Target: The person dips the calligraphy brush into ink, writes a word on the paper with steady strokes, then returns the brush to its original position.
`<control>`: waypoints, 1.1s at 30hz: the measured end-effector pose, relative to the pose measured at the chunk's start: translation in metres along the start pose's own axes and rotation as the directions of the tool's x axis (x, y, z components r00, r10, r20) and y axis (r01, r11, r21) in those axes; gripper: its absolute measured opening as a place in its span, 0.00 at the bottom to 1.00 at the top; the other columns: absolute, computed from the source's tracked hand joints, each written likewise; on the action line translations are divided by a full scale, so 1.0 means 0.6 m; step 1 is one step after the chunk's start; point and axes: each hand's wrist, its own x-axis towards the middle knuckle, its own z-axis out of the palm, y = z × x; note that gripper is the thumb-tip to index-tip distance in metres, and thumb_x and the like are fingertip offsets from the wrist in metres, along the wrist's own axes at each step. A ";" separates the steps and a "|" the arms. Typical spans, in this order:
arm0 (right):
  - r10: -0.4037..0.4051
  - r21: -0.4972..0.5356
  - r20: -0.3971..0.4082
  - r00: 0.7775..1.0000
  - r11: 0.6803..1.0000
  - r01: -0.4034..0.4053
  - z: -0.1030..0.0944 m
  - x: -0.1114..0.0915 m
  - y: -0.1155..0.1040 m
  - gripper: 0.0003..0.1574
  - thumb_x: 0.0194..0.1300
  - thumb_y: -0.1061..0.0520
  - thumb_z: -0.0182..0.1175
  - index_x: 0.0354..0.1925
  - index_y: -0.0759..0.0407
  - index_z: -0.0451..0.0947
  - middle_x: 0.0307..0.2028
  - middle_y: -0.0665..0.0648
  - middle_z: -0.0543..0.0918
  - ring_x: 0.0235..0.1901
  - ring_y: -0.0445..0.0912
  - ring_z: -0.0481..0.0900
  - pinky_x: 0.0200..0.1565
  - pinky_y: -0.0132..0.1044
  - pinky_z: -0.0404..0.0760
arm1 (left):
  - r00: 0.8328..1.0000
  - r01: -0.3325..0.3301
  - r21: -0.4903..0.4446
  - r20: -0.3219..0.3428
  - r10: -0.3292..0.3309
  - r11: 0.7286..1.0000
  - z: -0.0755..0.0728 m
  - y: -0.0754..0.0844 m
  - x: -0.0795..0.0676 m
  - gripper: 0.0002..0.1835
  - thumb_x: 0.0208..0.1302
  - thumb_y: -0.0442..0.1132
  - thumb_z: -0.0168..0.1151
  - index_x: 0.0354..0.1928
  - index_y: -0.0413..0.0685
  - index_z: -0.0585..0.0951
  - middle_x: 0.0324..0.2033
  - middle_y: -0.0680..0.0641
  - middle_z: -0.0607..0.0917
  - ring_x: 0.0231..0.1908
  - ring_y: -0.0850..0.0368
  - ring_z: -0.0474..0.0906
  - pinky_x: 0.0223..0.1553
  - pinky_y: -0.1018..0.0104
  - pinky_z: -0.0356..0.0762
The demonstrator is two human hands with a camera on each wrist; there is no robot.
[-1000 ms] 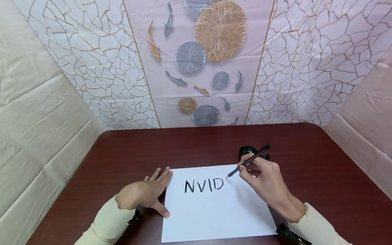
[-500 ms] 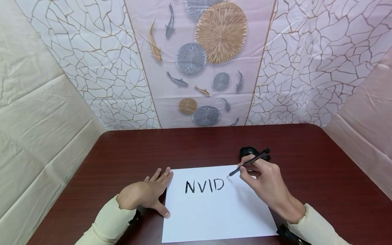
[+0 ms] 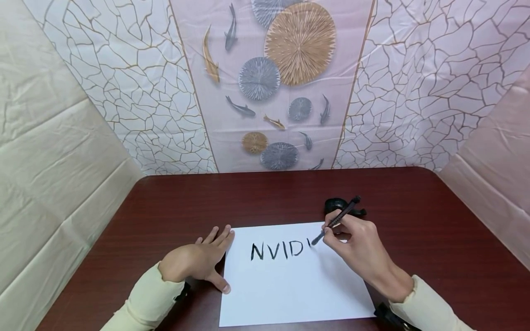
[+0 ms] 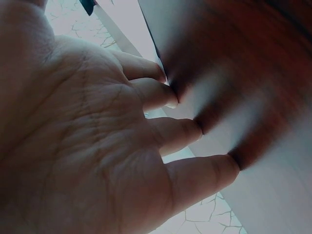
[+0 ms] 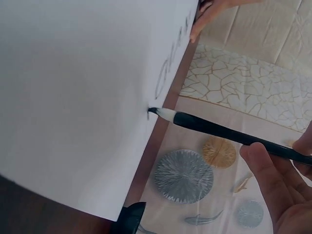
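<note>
A sheet of white paper (image 3: pixel 285 294) lies on the table with the black letters "NVID" and a short new stroke (image 3: pixel 308 242) after them. My right hand (image 3: pixel 362 243) pinches a calligraphy brush (image 3: pixel 340 217) by its dark handle. In the right wrist view the white bristles (image 5: pixel 165 114) end in an inked black tip, which touches the paper at that stroke. My left hand (image 3: pixel 194 263) lies flat and spread at the paper's left edge, thumb and fingertips touching it. The left wrist view shows its palm (image 4: pixel 92 131) with straight fingers and nothing held.
Just beyond the paper's far right corner sits a small black object (image 3: pixel 334 205), partly hidden by the right hand and brush. The dark red-brown table (image 3: pixel 232 197) ends at a patterned cloth backdrop (image 3: pixel 273 115). Pale cloth walls (image 3: pixel 54 184) flank both sides.
The brush tip has come down onto the paper and made a short stroke right of the D, its handle now more upright. The left hand has stayed in place.
</note>
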 end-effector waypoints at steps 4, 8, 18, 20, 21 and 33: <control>0.016 -0.002 0.035 0.999 1.000 -0.016 -0.006 0.001 -0.008 0.19 0.56 0.76 0.66 0.39 0.55 0.81 0.34 0.49 0.87 0.31 0.37 0.87 0.33 0.29 0.86 | 1.000 -0.007 0.000 -0.009 0.007 1.000 0.000 0.002 0.000 0.75 0.48 0.62 0.84 0.85 0.41 0.44 0.85 0.40 0.39 0.83 0.36 0.33 0.76 0.31 0.50; 0.020 0.012 0.066 0.998 1.000 -0.021 -0.018 0.002 -0.024 0.20 0.55 0.76 0.66 0.38 0.54 0.81 0.33 0.48 0.86 0.29 0.34 0.86 0.32 0.28 0.86 | 1.000 -0.008 -0.002 -0.008 0.008 1.000 0.000 0.002 0.000 0.75 0.48 0.62 0.84 0.85 0.41 0.44 0.85 0.40 0.39 0.83 0.36 0.34 0.76 0.30 0.50; -0.032 -0.019 -0.037 0.999 0.999 0.031 -0.054 0.012 -0.054 0.21 0.53 0.79 0.67 0.38 0.57 0.83 0.34 0.49 0.89 0.29 0.34 0.85 0.31 0.23 0.83 | 1.000 -0.019 -0.020 -0.010 0.019 1.000 -0.001 0.001 -0.002 0.74 0.49 0.61 0.84 0.85 0.41 0.43 0.85 0.40 0.38 0.83 0.36 0.33 0.76 0.31 0.49; -0.029 -0.022 -0.046 0.999 0.999 0.028 -0.054 0.014 -0.050 0.20 0.54 0.79 0.66 0.39 0.58 0.83 0.35 0.50 0.89 0.31 0.34 0.86 0.32 0.23 0.83 | 1.000 -0.017 -0.020 -0.005 0.016 1.000 -0.001 0.001 -0.002 0.74 0.49 0.61 0.83 0.85 0.42 0.43 0.85 0.41 0.38 0.83 0.36 0.33 0.76 0.31 0.48; -0.025 -0.022 -0.048 0.999 0.999 0.024 -0.053 0.014 -0.047 0.20 0.55 0.79 0.66 0.40 0.59 0.83 0.36 0.51 0.89 0.31 0.34 0.86 0.33 0.23 0.83 | 1.000 -0.017 -0.021 -0.006 0.017 1.000 -0.001 0.001 -0.002 0.74 0.49 0.61 0.84 0.85 0.42 0.43 0.85 0.41 0.38 0.83 0.36 0.33 0.76 0.31 0.48; 0.022 -0.051 -0.033 0.999 0.998 -0.024 -0.044 0.018 -0.014 0.17 0.58 0.77 0.66 0.41 0.60 0.84 0.39 0.55 0.90 0.35 0.41 0.90 0.36 0.22 0.83 | 1.000 -0.022 -0.029 -0.012 0.022 0.999 -0.001 0.000 -0.003 0.74 0.49 0.60 0.84 0.85 0.40 0.44 0.85 0.39 0.38 0.83 0.36 0.33 0.76 0.30 0.49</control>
